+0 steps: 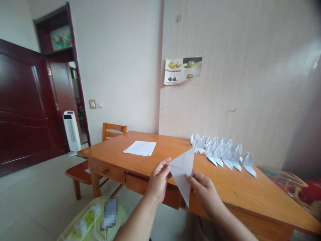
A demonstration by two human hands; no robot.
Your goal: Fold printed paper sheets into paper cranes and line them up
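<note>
A white sheet of paper folded into a triangle (184, 167) is held up in front of the table's near edge, with a crease running across it. My left hand (160, 175) pinches its left corner between thumb and fingers. On the right side, my right hand (200, 184) grips the long edge, thumb on the front and fingers behind. Several folded paper figures (222, 150) with printed lines stand in rows at the table's back right. A stack of written paper sheets (140, 148) lies flat on the table to the left.
The wooden table (173, 144) has a partly pulled-out drawer (137, 182) at its front. A wooden chair (82, 172) stands at its left end. Below left, a power strip (86, 222) with cables rests on a light green surface. A white heater (72, 130) stands by the doorway.
</note>
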